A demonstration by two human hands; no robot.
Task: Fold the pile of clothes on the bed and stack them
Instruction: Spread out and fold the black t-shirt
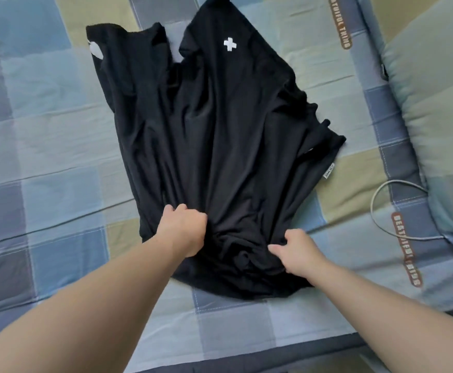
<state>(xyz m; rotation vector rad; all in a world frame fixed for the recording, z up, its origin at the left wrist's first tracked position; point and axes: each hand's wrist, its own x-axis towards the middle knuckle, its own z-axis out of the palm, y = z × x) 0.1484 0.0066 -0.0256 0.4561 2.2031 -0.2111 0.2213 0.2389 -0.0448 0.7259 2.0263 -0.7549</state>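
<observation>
Both hands, left hand [183,227] and right hand [295,251], bunch shirt [220,135] hem on bed [45,130]; pull taut, flatten wrinkles before folding.

Bedroom: checked bedsheet [58,109], pillow [435,117]

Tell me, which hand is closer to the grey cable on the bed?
Right. The right hand grips the black shirt left of the grey cable, with bare bedspread between them. The left hand grips the shirt farther left.
</observation>
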